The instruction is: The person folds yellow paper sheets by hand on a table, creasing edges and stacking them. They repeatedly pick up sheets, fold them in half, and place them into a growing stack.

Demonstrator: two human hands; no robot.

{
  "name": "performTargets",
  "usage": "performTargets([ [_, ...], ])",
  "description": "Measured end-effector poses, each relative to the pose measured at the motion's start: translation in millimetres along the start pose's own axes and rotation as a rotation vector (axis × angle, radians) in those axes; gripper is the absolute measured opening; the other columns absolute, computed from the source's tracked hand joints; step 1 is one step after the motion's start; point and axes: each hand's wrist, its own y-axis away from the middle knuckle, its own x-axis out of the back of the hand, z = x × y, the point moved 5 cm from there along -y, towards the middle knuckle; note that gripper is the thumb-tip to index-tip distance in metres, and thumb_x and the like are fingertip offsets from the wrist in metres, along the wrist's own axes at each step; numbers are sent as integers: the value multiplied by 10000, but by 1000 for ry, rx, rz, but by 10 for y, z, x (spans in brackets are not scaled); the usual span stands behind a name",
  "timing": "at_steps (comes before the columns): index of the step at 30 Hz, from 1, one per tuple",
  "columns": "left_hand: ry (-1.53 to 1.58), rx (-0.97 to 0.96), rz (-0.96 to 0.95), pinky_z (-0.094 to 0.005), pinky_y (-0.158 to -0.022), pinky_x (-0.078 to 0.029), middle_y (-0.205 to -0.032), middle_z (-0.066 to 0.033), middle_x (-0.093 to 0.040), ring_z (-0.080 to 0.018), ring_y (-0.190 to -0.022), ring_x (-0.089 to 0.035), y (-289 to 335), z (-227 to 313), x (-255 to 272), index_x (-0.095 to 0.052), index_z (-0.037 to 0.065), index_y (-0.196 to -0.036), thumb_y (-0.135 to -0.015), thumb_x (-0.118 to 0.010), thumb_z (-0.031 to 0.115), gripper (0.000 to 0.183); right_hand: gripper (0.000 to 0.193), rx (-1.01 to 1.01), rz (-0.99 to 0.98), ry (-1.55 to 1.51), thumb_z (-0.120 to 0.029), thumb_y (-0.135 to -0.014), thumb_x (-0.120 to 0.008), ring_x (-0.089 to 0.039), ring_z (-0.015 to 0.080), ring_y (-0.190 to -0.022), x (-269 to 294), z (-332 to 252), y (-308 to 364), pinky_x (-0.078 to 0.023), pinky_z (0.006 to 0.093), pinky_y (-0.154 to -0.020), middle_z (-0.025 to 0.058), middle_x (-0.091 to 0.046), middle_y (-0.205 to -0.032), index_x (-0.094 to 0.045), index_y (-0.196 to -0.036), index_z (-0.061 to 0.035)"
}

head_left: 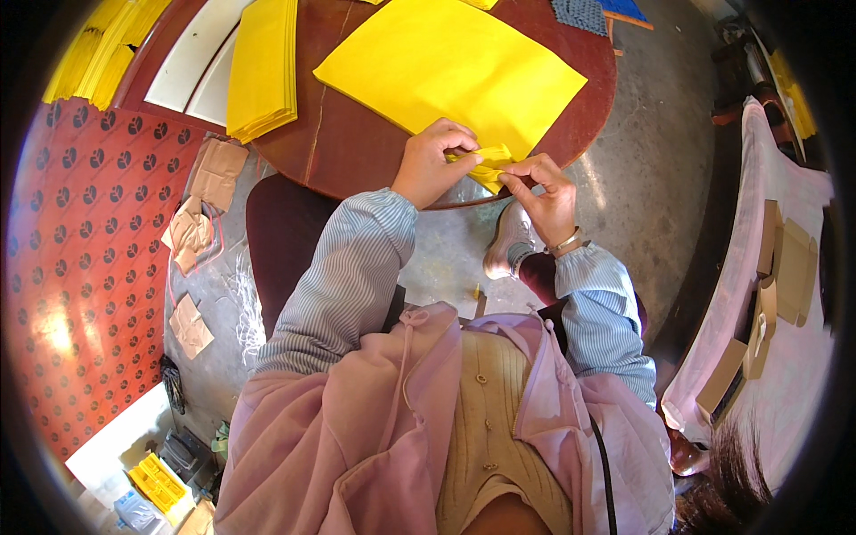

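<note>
At the table edge: left hand [431, 165] and right hand [546, 189] both pinched on the yellow sheet [450, 67] corner; 
Room: bare table [357, 147] left of the hands

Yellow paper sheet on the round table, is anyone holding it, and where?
Yes. Both hands grip the yellow sheet at its near corner: the left hand and right hand pinch the folded corner at the table's edge.

The yellow sheet [450, 67] covers the middle of the worktop [357, 147]. Left of the sheet, a bare strip is free, then the paper stack [261, 67] blocks the way.
</note>
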Motion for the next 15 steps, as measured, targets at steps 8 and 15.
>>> performTargets([
  [8,28,-20,-78,-331,-898,-588,-1139,-94,-706,-228,-1023,-714,-9,-5,42,-778,37,-1013,-836,-744,23,180,124,-81,14,-74,-48,-886,-847,-652,105,-749,-15,97,3,-531,253,-677,31,-689,-870,-783,-983,-6],
  [15,-10,8,-166,-337,-954,-555,-1182,-68,-673,-225,-1107,-678,10,64,62,-760,64,-1079,-809,-784,43,272,124,-87,17,-74,-50,-882,-850,-643,97,-746,-14,89,1,-526,248,-677,24,-686,-867,-784,-979,-10],
])
